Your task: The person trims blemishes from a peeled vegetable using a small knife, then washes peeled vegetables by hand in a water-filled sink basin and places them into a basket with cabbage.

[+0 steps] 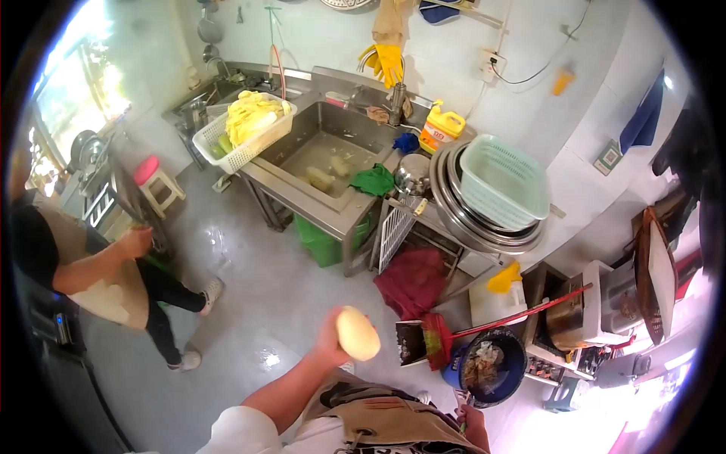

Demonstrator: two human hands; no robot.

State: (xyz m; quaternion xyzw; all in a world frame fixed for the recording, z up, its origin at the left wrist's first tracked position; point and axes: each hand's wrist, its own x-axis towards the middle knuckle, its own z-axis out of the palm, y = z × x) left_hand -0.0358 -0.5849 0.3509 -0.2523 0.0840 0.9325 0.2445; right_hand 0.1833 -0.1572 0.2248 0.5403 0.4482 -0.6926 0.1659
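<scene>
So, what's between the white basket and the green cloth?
In the head view, the sink, with two potatoes in it, lies between the white basket and green cloth.

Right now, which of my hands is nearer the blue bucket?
Right: your right hand is by the near side of the bucket; your left hand, holding a potato, is farther away, to the left.

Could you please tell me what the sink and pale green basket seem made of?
The sink looks like dull-finished stainless steel, grey with soft highlights. The pale green basket is probably smooth moulded plastic, given its even colour and regular holes.
</scene>
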